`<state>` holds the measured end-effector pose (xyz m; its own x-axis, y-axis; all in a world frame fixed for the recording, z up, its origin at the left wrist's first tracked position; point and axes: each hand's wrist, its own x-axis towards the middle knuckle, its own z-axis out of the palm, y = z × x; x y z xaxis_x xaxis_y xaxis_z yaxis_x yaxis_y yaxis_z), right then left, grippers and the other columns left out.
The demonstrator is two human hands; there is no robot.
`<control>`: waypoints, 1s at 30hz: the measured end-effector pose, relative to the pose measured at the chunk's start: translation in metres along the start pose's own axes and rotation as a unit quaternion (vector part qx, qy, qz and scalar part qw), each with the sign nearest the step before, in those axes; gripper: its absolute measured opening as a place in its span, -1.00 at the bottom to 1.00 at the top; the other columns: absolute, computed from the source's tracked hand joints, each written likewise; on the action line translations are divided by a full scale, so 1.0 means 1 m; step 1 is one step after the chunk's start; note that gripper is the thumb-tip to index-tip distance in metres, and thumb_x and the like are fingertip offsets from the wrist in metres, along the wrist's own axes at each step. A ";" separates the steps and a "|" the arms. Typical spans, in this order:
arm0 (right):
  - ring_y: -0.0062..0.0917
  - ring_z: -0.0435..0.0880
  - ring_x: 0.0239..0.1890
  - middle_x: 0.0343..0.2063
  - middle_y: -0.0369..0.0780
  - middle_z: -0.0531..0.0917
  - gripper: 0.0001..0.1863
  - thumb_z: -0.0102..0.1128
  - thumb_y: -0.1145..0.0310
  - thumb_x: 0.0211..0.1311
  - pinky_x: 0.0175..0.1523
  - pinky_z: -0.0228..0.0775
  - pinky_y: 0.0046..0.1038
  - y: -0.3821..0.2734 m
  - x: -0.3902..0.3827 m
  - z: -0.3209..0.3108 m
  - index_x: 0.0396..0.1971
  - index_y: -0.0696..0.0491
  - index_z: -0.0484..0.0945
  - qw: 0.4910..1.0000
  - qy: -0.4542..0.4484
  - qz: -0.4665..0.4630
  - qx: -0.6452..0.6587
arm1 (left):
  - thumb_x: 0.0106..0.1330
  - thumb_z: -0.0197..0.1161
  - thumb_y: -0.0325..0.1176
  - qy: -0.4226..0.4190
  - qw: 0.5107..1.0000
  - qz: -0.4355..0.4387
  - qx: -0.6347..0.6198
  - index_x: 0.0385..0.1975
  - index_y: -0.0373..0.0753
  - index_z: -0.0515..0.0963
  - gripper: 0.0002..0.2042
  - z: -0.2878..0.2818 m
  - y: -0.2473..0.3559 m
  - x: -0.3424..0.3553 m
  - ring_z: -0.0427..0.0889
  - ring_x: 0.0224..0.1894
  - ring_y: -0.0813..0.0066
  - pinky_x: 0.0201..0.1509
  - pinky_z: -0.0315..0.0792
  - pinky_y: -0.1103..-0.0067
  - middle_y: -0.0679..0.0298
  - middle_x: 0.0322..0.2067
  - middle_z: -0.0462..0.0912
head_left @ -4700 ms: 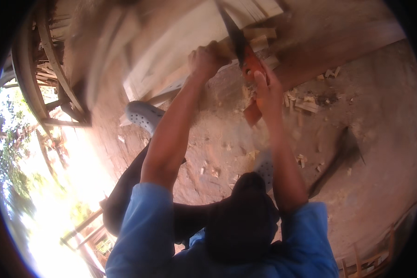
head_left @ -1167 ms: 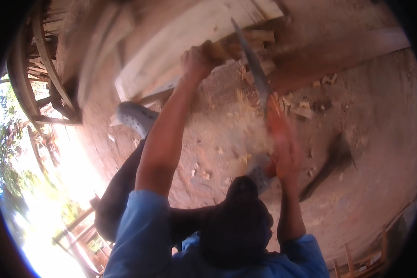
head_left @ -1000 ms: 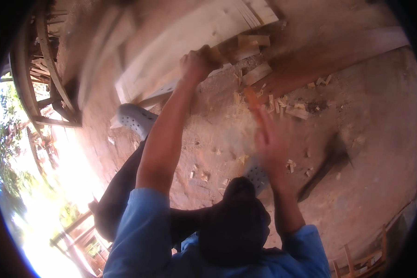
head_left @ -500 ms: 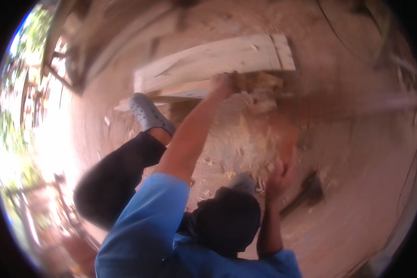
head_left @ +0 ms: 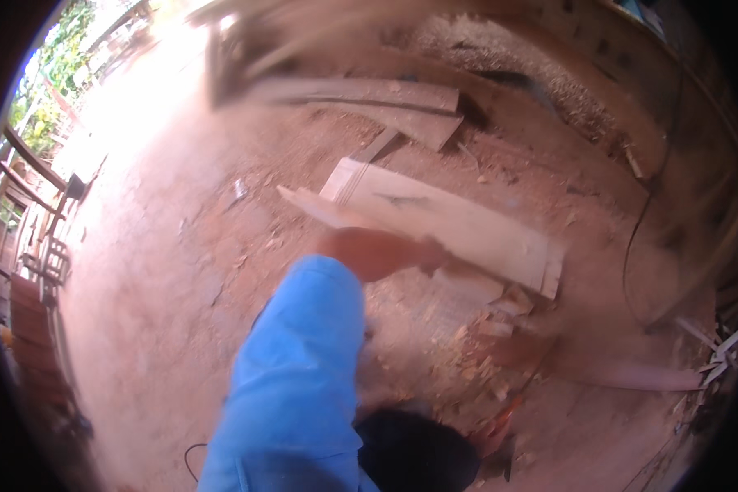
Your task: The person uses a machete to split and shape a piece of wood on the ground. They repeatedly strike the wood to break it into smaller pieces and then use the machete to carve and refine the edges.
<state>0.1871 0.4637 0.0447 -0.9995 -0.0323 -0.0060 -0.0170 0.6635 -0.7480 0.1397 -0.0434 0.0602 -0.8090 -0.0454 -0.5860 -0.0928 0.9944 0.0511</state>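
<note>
My left hand (head_left: 426, 254), blurred and below a blue sleeve (head_left: 295, 344), grips a short wooden piece (head_left: 463, 283) along the near side of a long pale board (head_left: 459, 221) lying on the ground. At the bottom, right of my dark-clothed knee (head_left: 410, 451), a smeared orange handle (head_left: 508, 410) shows with what looks like my right hand (head_left: 488, 435); its fingers are too blurred and hidden to read, and I cannot make out the saw's blade. Small offcuts and chips (head_left: 504, 324) lie around the near right end of the board.
More planks (head_left: 394, 115) lie behind the board. Wooden frames (head_left: 49, 262) stand along the left beside bright daylight and greenery. A black cable (head_left: 627, 279) runs down the right, near scattered pale strips (head_left: 722, 348). Dirt ground (head_left: 148, 312) surrounds me.
The view has swung up and turned, showing more ground and planks beyond. My right hand with the orange-handled saw has dropped to the bottom of the view; my left stays at the board.
</note>
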 end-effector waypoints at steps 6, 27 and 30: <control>-0.14 0.53 0.29 0.24 0.04 0.54 -0.32 0.09 0.46 0.24 0.32 0.35 -0.28 -0.021 0.012 -0.004 0.41 0.18 0.31 0.979 -0.134 0.148 0.034 | 0.26 0.34 0.05 0.081 0.984 -0.036 -0.153 0.31 -0.16 0.39 -0.33 0.026 -0.050 -0.047 0.62 0.17 0.02 0.20 0.47 0.17 0.04 0.11 0.65; -0.11 0.47 0.30 0.25 0.04 0.48 -0.16 0.11 0.52 0.16 0.35 0.28 -0.19 -0.027 -0.001 0.017 0.50 0.18 0.10 0.979 -0.177 -0.103 -0.025 | 0.23 0.40 -0.01 0.074 0.990 0.049 -0.106 0.27 -0.10 0.39 -0.36 0.013 -0.079 -0.050 0.71 -0.02 -0.12 0.08 0.53 0.12 -0.03 -0.14 0.73; -0.12 0.47 0.27 0.23 0.03 0.48 -0.16 0.11 0.51 0.16 0.33 0.29 -0.20 -0.049 0.008 0.019 0.50 0.17 0.10 0.982 -0.173 -0.075 -0.027 | 0.23 0.41 -0.06 0.080 0.989 0.036 -0.119 0.19 -0.12 0.47 -0.44 -0.009 -0.088 -0.057 0.69 -0.01 -0.03 0.07 0.50 0.16 0.02 -0.16 0.72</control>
<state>0.1804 0.4166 0.0692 -0.9162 -0.3790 -0.1303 -0.1749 0.6705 -0.7210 0.1889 -0.1287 0.0963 -0.8980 -0.0080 -0.4399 -0.1498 0.9456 0.2887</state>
